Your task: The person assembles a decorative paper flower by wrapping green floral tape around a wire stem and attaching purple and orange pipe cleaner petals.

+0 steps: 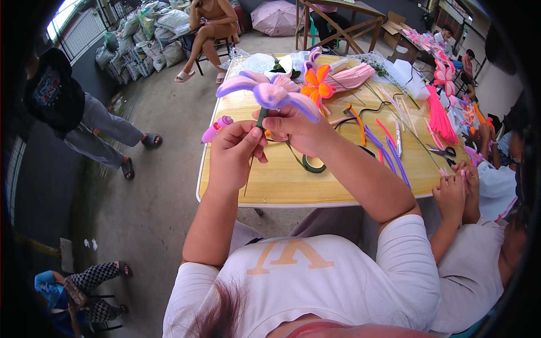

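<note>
Both hands hold up a purple and pink pipe-cleaner flower [273, 94] over the near part of the table. Its stem top [262, 117] is wrapped in dark green tape, and a thin wire stem hangs below. My left hand [234, 141] is closed, thumb and fingers pinching the stem under the petals. Just to its right, my right hand [301, 129] is closed on the same wrapped stem, thumb pressed against it. A dark strip runs from the hands toward a roll of green tape [314, 164] on the table. Beside my left hand lies a pink and purple glue gun [217, 128].
On the wooden table [270, 191] lie an orange flower [317, 84], purple pipe cleaners [394, 160], a pen [399, 139], scissors [442, 151] and pink bundles [441, 115]. A co-worker's hands [455, 188] are close at right. A person [84, 107] stands at left.
</note>
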### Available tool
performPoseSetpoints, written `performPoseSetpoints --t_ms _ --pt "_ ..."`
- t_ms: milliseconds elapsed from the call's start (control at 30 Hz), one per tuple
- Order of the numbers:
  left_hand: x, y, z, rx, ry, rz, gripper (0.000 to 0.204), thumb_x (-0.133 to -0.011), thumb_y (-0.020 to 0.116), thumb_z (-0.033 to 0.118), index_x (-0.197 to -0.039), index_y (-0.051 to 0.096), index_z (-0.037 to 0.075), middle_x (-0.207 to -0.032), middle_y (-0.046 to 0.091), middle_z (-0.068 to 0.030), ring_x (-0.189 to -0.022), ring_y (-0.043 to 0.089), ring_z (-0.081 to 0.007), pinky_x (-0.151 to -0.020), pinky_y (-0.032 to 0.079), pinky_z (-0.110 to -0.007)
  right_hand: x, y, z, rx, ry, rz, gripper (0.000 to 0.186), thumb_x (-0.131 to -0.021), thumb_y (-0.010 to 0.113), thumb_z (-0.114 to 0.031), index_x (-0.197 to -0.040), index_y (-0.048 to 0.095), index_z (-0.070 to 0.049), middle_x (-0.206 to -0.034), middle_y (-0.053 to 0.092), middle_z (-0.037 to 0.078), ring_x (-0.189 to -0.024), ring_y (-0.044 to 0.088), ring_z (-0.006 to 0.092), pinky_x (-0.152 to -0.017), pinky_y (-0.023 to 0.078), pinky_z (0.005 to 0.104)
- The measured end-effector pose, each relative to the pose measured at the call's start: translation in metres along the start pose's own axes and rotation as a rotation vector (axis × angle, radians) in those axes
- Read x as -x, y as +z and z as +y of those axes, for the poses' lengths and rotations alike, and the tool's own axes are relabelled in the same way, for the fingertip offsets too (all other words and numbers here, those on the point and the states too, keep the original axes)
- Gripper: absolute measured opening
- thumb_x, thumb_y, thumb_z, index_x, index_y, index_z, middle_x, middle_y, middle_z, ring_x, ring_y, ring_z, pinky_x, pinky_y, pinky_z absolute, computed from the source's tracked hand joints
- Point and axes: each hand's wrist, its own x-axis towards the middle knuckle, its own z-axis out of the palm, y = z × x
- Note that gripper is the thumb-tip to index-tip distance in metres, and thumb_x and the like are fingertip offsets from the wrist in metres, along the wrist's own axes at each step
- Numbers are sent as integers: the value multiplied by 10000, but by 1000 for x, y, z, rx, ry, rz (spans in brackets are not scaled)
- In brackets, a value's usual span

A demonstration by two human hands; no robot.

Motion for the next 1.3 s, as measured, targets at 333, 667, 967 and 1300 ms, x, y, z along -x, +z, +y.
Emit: performPoseSetpoints --t_ms 333,667,967,1300 --pt "12 19 -8 -364 88 179 155 -869 541 114 -913 575 -31 -728 578 -67 -579 534 -102 -482 468 -222 0 -8 11 68 -28 265 200 -754 680 -85 -920 574 -48 -738 521 -17 -636 455 76 -552 354 218" --pt "10 9 -5 -138 -60 123 177 -888 511 149 -837 586 -3 -593 494 -17 -405 339 -41 -368 245 -182 0 -15 15 13 120 147 203 -802 628 -115 -962 603 7 -739 541 -8 -648 449 87 -589 353 225" --pt "9 18 -5 -402 77 214 173 -851 567 101 -993 575 1 -734 556 -38 -519 469 -80 -433 365 -197 0 -11 11 63 70 261 142 -772 661 -109 -858 606 -11 -750 567 4 -658 467 89 -592 367 235" --pt "-19 11 6 -614 344 184 243 -754 694 154 -908 614 -17 -847 607 -65 -775 570 -135 -698 452 -235 0 2 7 327 -15 354 127 -760 678 -124 -848 621 -52 -723 564 -26 -655 500 52 -568 414 205"
